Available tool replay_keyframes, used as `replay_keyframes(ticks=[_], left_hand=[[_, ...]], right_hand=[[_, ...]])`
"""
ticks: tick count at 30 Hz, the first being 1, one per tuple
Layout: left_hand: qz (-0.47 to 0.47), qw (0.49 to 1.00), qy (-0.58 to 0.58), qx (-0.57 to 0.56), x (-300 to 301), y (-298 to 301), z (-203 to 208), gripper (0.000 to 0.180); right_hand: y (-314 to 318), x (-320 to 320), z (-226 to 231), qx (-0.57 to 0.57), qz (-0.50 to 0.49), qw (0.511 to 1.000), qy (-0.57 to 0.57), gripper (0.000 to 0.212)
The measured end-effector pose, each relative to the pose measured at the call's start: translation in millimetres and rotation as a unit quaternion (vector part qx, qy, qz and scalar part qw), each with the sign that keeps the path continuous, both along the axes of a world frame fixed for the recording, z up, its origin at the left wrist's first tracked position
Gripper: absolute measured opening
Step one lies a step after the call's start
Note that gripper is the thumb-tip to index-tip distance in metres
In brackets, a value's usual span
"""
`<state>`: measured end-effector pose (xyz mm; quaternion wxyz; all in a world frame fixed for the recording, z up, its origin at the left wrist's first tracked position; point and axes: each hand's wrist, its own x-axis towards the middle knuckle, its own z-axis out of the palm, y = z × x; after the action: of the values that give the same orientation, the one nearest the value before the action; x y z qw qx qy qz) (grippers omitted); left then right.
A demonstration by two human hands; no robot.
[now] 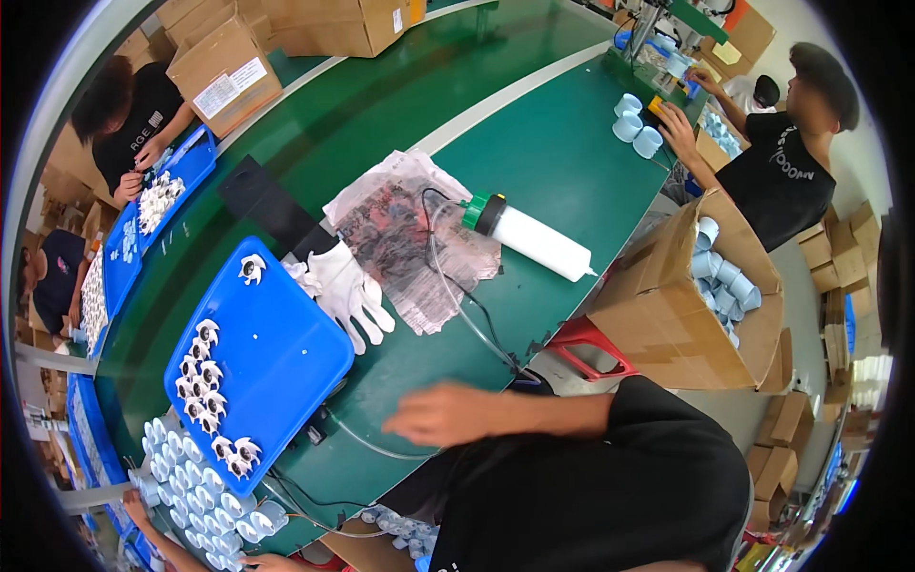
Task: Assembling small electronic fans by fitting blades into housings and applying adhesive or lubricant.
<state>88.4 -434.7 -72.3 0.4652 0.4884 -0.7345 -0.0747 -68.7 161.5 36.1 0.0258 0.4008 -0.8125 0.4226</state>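
Note:
My right hand reaches leftward over the green table near its front edge, with the forearm coming from a black sleeve. Motion smears the fingers; nothing shows clearly in them. My left hand is not in view. Nearest on the left lies a blue tray with several small white finned wheels with dark centres along its left side. Beyond my hand, a white dispensing cartridge with a green and black cap rests partly on a stained cloth. A white glove lies beside the tray.
Light blue cups stand packed at lower left, where another person's hands touch them. A thin hose and cables cross the table. An open carton of blue cups stands at right. Co-workers sit around the table.

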Motion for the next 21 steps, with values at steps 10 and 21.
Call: replay_keyframes(ticks=[10, 21], left_hand=[[-0.058, 0.997, 0.039, -0.030, -2, 17, -36, 0.053], [0.000, 0.999, 0.052, 0.009, 30, 19, -26, 0.056]], right_hand=[[465, -189, 70, 0.272, -0.765, 0.582, 0.042, 0.051], [558, -218, 14, 0.254, -0.789, 0.548, -0.112, 0.054]])
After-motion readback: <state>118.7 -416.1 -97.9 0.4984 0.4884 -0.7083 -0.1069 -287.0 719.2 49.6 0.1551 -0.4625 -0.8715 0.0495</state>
